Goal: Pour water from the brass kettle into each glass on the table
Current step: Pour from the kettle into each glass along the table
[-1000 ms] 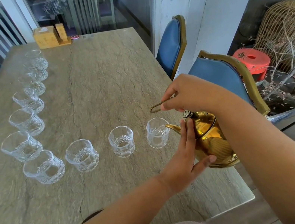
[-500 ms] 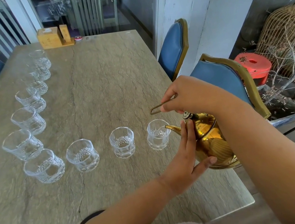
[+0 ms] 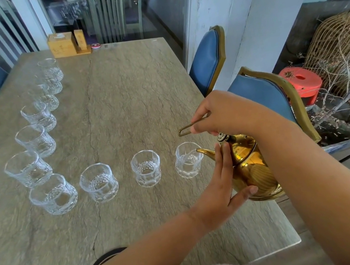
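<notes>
The brass kettle (image 3: 253,170) is tilted to the left, its spout tip over the rim of the rightmost glass (image 3: 188,160). My right hand (image 3: 224,113) grips the kettle's thin wire handle from above. My left hand (image 3: 220,185) lies flat against the kettle's left side, fingers straight, thumb under the belly. Two more cut glasses (image 3: 146,169) (image 3: 98,183) stand in the same row to the left. Another glass (image 3: 53,194) sits at the corner, and several glasses (image 3: 35,140) run in a line toward the far left of the table.
The stone-look table (image 3: 116,96) carries a wooden box (image 3: 61,44) at its far end. Blue chairs (image 3: 208,61) (image 3: 263,93) stand along the right edge and one more stands at the far left. A red stool (image 3: 300,82) and wicker pieces are at the right.
The kettle stays tipped at the rightmost glass with both hands in the same hold. Only the camera view has shifted slightly.
</notes>
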A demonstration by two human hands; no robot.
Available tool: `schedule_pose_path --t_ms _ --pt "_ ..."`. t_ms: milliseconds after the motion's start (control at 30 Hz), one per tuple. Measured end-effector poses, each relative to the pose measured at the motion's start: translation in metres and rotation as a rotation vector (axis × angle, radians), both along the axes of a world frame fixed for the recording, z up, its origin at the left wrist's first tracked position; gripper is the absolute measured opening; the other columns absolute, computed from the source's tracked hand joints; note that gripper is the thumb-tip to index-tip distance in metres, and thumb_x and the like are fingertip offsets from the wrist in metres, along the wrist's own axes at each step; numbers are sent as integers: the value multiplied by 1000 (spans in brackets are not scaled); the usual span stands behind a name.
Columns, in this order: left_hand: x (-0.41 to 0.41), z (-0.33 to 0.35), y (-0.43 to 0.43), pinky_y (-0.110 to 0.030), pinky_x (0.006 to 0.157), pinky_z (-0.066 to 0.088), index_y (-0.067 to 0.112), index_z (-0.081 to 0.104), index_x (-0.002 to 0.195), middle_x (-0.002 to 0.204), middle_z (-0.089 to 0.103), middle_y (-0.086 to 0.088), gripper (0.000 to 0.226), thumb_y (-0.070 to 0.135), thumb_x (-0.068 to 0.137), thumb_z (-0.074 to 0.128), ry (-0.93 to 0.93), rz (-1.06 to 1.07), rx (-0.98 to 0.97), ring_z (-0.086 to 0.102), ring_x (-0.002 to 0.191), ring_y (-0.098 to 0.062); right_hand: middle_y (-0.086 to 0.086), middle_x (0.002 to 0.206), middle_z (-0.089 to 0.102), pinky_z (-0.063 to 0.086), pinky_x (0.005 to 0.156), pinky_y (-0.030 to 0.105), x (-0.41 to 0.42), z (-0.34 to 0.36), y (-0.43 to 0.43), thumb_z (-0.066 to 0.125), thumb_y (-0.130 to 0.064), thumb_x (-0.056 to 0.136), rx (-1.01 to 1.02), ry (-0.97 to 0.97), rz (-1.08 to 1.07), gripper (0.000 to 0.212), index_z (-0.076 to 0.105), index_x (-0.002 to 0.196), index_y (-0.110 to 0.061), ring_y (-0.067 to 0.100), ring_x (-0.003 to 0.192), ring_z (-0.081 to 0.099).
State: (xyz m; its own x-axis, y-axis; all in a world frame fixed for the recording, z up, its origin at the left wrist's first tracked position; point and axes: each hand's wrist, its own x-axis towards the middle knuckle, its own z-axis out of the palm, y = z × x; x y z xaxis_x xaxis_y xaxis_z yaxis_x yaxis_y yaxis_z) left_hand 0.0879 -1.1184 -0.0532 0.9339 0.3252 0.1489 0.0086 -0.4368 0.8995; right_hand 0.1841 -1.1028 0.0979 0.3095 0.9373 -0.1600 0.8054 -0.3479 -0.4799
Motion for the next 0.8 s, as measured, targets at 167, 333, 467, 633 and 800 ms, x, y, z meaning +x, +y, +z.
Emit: schedule_pose_path --t_ms 167,333,467,633,800 --pt "-1 0 0 -2 105 -9 23 -31 136 150 -37 -1 92 47 88 43 -14 -2 1 -31 136 -1 -9 56 56 40 57 16 -2 1 0 64 -27 87 2 -3 -1 21 75 99 -13 4 49 51" --pt "-3 -1 2 -2 105 -8 21 -30 137 150 -35 -4 92 48 88 42 -30 -9 1 -30 136 1 -8 56 57 39 57 15 -5 1 0 64 -29 87 6 -1 -6 22 75 99 -14 4 49 51" --pt "-5 -3 5 -3 106 -8 20 -29 138 151 -34 -5 91 45 89 45 -32 -20 20 -31 136 1 -7 53 58 38 57 14 -5 -1 -3 63 -29 87 21 13 -35 22 75 100 -15 2 45 51" --pt "-7 -8 10 -4 108 0 27 -29 138 149 -38 2 94 35 93 52 -13 -62 64 -28 136 6 -8 52 59 35 52 10 1 -4 -11 62 -30 88 59 52 -81 22 73 103 -18 -8 37 49" --pt "-10 -11 13 -1 105 5 27 -25 144 151 -37 5 95 39 93 54 45 -102 136 -26 134 11 -3 59 66 38 55 9 10 -11 -28 62 -34 87 121 80 -136 26 74 104 -17 1 49 56"
